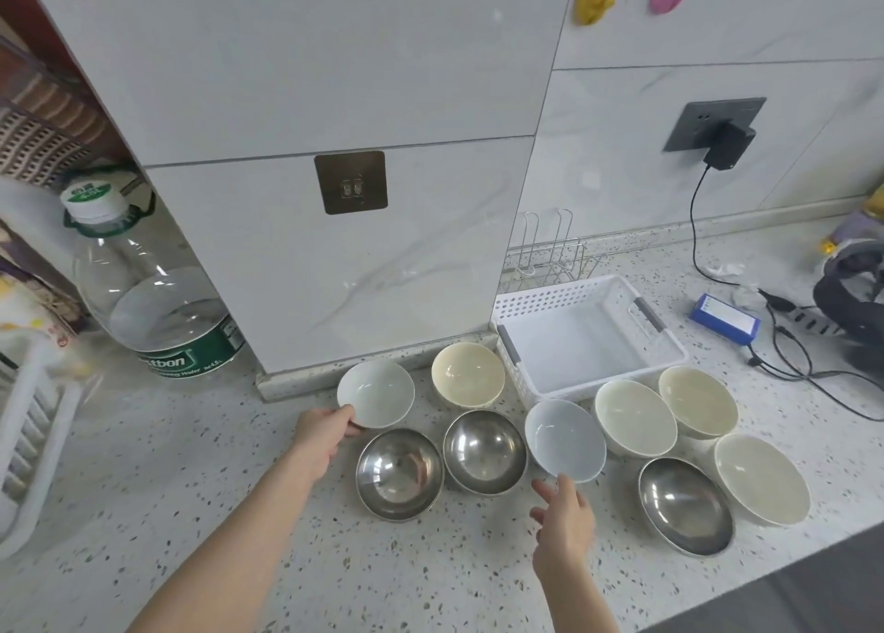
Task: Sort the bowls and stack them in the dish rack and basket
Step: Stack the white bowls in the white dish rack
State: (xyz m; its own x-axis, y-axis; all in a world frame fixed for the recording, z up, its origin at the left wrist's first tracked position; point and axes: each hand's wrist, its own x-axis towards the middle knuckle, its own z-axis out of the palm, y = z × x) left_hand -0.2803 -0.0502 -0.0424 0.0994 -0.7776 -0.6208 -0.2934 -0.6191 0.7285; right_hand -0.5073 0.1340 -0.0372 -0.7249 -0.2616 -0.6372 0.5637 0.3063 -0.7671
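Observation:
Several bowls sit on the speckled counter. My left hand (323,429) grips the near-left rim of a white bowl (378,391). My right hand (564,513) is just under a pale blue-white bowl (564,438), its fingers relaxed and its fingertips at the bowl's near rim. Between them stand two steel bowls (399,474) (484,450). A third steel bowl (684,503) lies at the right. Cream bowls (468,375) (634,417) (697,400) (760,477) fill the rest. The white perforated basket (669,340) stands empty behind them.
A wire dish rack (550,254) stands behind the basket against the wall. A big water bottle (158,297) is at the left, with a white plastic rack (33,441) at the far left edge. Cables, a blue box (724,319) and a charger lie to the right.

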